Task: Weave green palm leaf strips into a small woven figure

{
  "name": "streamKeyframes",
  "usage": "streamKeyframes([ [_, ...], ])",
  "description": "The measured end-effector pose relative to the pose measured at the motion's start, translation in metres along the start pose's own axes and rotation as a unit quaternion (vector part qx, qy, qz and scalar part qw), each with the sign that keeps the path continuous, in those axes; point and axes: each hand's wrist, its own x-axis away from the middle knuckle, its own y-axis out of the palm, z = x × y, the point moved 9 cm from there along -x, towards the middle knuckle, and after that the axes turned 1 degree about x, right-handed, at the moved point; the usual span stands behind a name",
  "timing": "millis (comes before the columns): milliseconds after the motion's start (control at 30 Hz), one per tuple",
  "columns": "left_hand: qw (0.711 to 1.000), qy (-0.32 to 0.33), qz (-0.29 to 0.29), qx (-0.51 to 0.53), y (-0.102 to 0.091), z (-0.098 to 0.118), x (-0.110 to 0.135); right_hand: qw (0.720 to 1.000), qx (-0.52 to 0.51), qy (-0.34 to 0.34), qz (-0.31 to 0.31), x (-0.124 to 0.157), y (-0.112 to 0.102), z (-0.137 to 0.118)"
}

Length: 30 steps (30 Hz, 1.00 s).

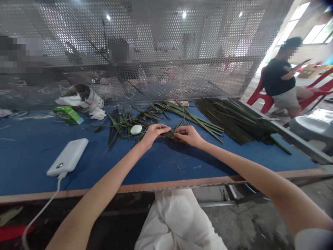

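Note:
Between my two hands, just above the blue tabletop, is a small dark green piece of folded or woven leaf strips. My left hand pinches its left side, thumb and fingers together. On the right side, my right hand closes its fingertips on the same piece. A few thin strip ends stick up near the right fingertips. Left of my left hand lies a pale, smooth egg-shaped object, with cut leaf scraps around it. The fingers partly hide the leaf piece, so its exact shape is unclear.
Long green leaf strips and a dark leaf bundle lie at the back right. To the left are a white power bank with a cable, a green carton and a crumpled bag. A perforated metal panel stands behind. One person sits at right.

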Motion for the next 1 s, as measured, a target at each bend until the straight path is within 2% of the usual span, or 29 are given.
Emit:
streamKeyframes([
  [133, 0.998, 0.014, 0.036, -0.048, -0.007, 0.0, -0.002, 1.0, -0.005, -0.002, -0.011, 0.0, 0.002, -0.003],
  [300, 0.99, 0.093, 0.025, -0.104, -0.006, 0.01, -0.003, 1.0, -0.006, -0.003, -0.015, 0.001, 0.002, -0.004],
  [400, 0.984, 0.118, 0.023, -0.129, -0.005, 0.013, -0.002, 1.0, -0.015, -0.002, -0.023, 0.001, 0.004, -0.004],
  [667, 0.989, 0.083, 0.017, -0.119, -0.006, 0.009, -0.005, 1.0, -0.005, -0.011, -0.025, 0.001, 0.005, -0.004],
  [867, 0.992, 0.067, -0.005, -0.109, -0.005, 0.008, -0.006, 0.999, 0.027, -0.035, 0.026, -0.003, -0.01, -0.004],
  [1000, 0.989, 0.07, -0.023, -0.132, -0.005, 0.006, -0.008, 0.999, 0.026, -0.016, 0.019, -0.006, -0.015, 0.002],
])
